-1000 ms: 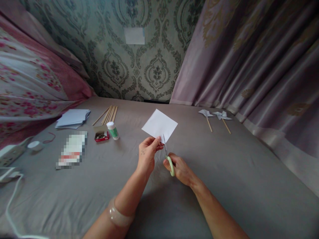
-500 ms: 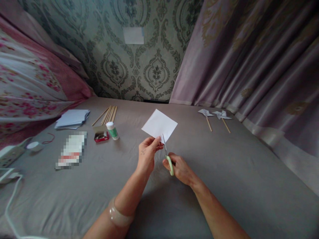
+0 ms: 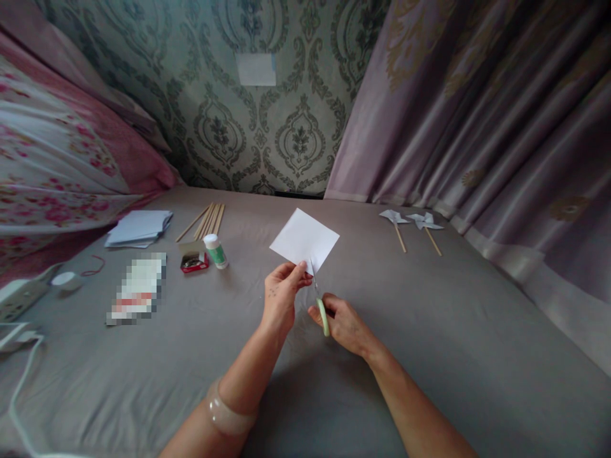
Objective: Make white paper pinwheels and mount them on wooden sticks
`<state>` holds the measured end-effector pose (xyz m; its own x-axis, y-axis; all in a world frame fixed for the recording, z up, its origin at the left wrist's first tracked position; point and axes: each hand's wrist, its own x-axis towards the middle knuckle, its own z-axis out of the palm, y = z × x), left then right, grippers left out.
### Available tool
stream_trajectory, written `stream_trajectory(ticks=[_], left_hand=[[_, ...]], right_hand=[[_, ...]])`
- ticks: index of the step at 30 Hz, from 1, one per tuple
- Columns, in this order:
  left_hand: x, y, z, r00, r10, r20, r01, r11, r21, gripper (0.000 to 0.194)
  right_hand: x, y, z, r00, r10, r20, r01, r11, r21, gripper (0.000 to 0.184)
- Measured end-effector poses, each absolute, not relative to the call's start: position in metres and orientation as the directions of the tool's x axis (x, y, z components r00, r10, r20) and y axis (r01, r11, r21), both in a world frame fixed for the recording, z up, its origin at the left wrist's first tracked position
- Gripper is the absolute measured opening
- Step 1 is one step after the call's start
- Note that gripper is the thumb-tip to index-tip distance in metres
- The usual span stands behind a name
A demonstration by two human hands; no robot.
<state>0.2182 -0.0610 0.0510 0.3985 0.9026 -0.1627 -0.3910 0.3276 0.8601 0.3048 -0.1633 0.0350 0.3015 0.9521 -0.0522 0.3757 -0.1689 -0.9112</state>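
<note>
A square white sheet of paper (image 3: 305, 236) is held up with one corner toward me. My left hand (image 3: 282, 289) pinches it near that lower corner, thumb on top. My right hand (image 3: 344, 323) is closed around the light green handles of a pair of scissors (image 3: 323, 317). The metal blades reach up to the paper's near corner, just right of my left thumb, and lie over its edge. How far the blades have cut in is too small to tell.
On the grey sheet (image 3: 429, 356) at left are a paper stack (image 3: 138, 228), wooden sticks (image 3: 210, 221), a small red box (image 3: 194, 262), a glue stick (image 3: 216, 252), a blurred packet (image 3: 138, 289) and a power strip (image 3: 21, 298). Two paper pinwheels (image 3: 394, 217) lie at right.
The scissors' handles have shifted slightly left, and the blades look closer together. The paper has moved a touch left with my left hand, which keeps its pinch.
</note>
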Motion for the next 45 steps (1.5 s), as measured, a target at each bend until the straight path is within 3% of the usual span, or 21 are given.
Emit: stream_trajectory(ticks=[23,45], left_hand=[[0.221,-0.0682,0.052,0.479,0.865,-0.152,-0.33,0.337,0.881,0.026],[0.2182,-0.0673,0.0552,0.493,0.842,-0.22,-0.378,0.435,0.818,0.028]], right_hand=[[0.3084,-0.164,0.0355,0.376,0.925,0.056,0.435,-0.123,-0.892,0.04],[0.3078,-0.1633,0.0328,0.359,0.933,0.006,0.381,-0.141,-0.914,0.036]])
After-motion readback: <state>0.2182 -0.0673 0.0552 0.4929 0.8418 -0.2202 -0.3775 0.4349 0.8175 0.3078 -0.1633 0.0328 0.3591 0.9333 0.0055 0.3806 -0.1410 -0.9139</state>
